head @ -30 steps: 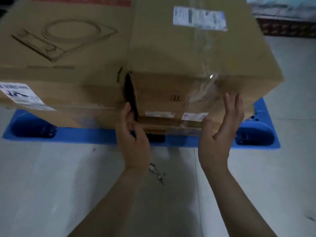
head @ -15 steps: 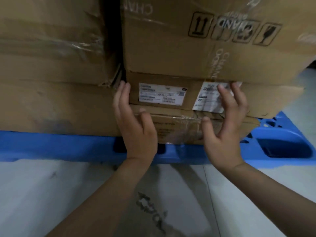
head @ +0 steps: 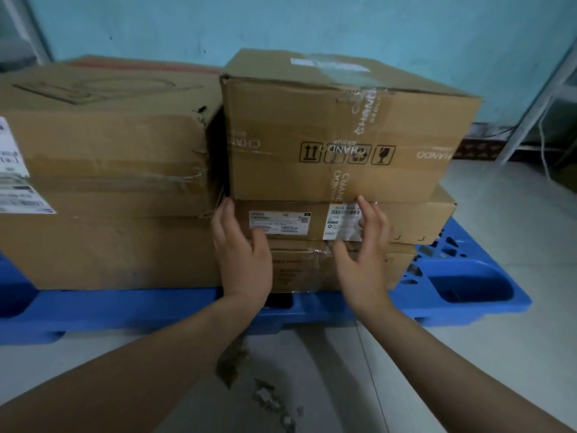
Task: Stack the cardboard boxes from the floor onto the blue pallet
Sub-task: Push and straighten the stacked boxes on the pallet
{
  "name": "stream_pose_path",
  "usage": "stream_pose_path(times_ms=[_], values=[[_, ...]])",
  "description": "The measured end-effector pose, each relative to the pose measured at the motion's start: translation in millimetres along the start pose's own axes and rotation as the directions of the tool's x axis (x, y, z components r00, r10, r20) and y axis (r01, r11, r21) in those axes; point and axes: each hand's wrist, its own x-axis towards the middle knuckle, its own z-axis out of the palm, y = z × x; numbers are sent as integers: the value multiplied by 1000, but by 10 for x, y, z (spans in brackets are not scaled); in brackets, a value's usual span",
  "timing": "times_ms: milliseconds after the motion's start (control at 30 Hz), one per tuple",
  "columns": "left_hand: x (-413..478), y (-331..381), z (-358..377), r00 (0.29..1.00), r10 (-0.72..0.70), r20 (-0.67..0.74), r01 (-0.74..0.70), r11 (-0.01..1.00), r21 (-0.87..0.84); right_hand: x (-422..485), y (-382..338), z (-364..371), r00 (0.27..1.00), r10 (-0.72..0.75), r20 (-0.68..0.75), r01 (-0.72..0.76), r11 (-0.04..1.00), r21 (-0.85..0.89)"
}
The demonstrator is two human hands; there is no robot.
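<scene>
A person's two bare hands reach toward 12 o'clock to cardboard boxes stacked on a blue pallet [head: 125, 310], which sits on a pale floor [head: 499, 354].

The right-hand stack has three boxes. The hands meet the flat middle box [head: 412, 220], between the bottom box [head: 299, 273] and the large top box [head: 281, 120]. Its long axis runs from 9 to 3 o'clock, and its front face lies at 12 o'clock from the fingers. The left hand [head: 243, 260] rests at the box's 9 o'clock corner, fingers [head: 223, 220] straight and close together. The right hand [head: 365, 260] lies near the middle of the face, fingers [head: 370, 210] loosely spread over a label. Neither hand grips anything. Both are equally near, so the coming move looks like a flat push toward 12 o'clock to square the box with the stack.

Tape on the top box reads CHANDO, in places upside down, with GROUP above it in one place. Printed symbols show arrows, recycling and a fragile glass. Two white barcode labels [head: 279, 222] on the middle box are too small to read.

At 9 o'clock two bigger boxes [head: 109, 145] stand stacked. Cardboard scraps [head: 271, 398] lie at 6 o'clock.
</scene>
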Motion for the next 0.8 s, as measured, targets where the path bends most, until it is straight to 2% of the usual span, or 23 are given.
stream_pose_path(times_ms=[200,333,567,800], values=[[46,215,-53,1000,-13,3,13,1000,-6,19,33,-195,995,45,-90,-50,997,-61],[124,311,-83,999,-37,34,39,996,-84,59,61,-296,985,93,-148,-107,990,-87],[177,386,-46,997,-80,3,80,985,-153,301,25,-451,933,157,-323,-160,987,17],[241,281,-104,993,-46,105,66,978,-199,548,-4,-598,949,117,-291,-109,993,41]])
